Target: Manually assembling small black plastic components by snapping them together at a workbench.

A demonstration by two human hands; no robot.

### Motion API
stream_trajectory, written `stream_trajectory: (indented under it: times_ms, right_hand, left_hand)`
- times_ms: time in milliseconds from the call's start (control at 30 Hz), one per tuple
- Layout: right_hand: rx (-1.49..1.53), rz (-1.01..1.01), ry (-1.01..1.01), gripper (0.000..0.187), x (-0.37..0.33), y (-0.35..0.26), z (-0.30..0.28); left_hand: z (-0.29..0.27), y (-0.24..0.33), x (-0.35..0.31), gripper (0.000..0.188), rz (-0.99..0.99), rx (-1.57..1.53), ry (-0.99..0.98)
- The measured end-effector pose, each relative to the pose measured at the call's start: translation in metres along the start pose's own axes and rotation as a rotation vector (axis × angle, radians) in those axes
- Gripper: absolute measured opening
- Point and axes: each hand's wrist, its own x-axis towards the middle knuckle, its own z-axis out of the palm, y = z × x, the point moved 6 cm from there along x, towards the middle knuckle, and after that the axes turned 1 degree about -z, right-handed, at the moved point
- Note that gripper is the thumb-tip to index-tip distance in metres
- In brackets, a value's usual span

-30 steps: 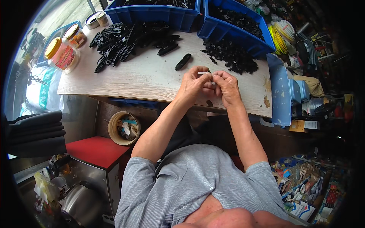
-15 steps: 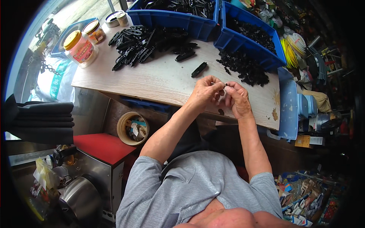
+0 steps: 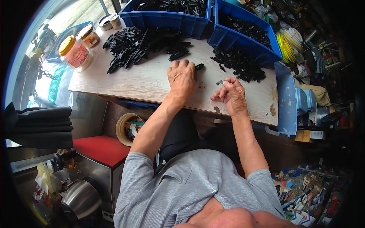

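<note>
My left hand (image 3: 181, 78) lies palm down on the table, its fingers curled over a long black plastic part (image 3: 199, 67). One end of that part sticks out past the hand; my fingertips and the rest of it are hidden. To the right, my right hand (image 3: 232, 95) is raised a little above the table. Thumb and index finger pinch a small dark toothed piece (image 3: 219, 82), while the other fingers curl loosely. Beyond my left hand is a heap of long black plastic parts (image 3: 131, 47). A pile of small black pieces (image 3: 241, 66) lies beyond my right hand.
Two blue bins (image 3: 167, 21) (image 3: 247, 38) with black parts stand along the table's far side. Jars (image 3: 75, 55) and tins are at the far left. A light blue tub (image 3: 286, 102) adjoins the right edge. Below stands a waste bucket (image 3: 122, 131).
My hands were together at the small piece and are now apart. The left moved left and away from me onto the long black part. The right keeps the small piece, now visible.
</note>
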Motion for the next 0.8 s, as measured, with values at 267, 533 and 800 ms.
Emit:
stream_trajectory:
  times_ms: [267, 533, 800]
  right_hand:
    - [0.17, -0.085, 0.021, 0.016, 0.002, 0.001, -0.004]
    - [0.137, -0.081, 0.012, 0.011, 0.0, 0.0, -0.004]
    - [0.091, -0.003, 0.017, 0.011, 0.0, 0.002, -0.004]
  left_hand:
    - [0.019, 0.031, -0.033, 0.026, -0.422, -1.271, -0.332]
    - [0.025, 0.048, -0.037, 0.026, -0.476, -1.387, -0.417]
    - [0.029, 0.043, -0.037, 0.024, -0.558, -1.412, -0.436]
